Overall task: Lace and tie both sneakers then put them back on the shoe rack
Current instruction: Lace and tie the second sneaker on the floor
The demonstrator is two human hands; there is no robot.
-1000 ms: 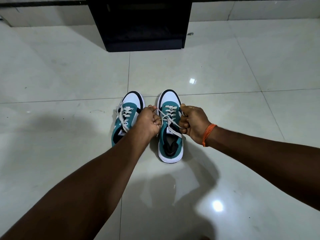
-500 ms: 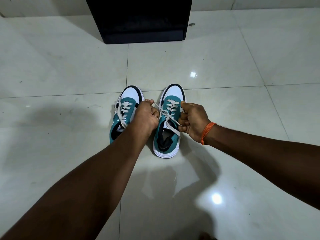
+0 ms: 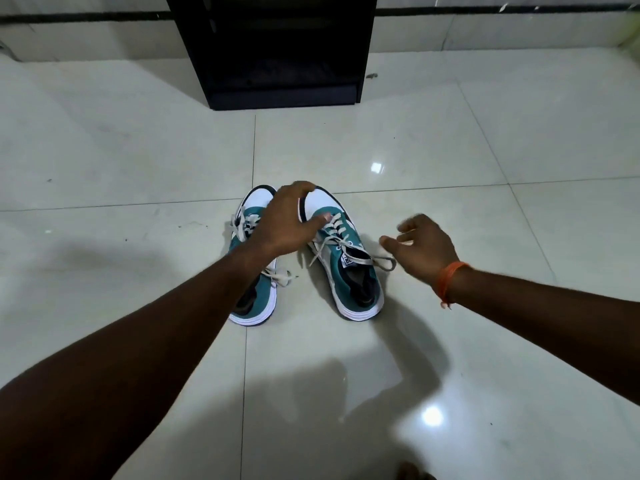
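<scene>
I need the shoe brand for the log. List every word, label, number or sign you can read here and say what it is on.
No text can be read.
Tongue label on the right sneaker: a small dark-and-white tag, too small and blurred to read.
Left sneaker: its tongue is hidden by the left hand and forearm.
Shoe rack, floor, orange wrist thread: no writing visible.

pale glossy tiled floor (image 3: 450, 150), orange wristband (image 3: 449, 279)

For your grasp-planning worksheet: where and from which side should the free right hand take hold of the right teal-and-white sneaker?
Probably the open heel collar of the right teal-and-white sneaker, approached from above by the right hand: it is clear of the laces.
</scene>
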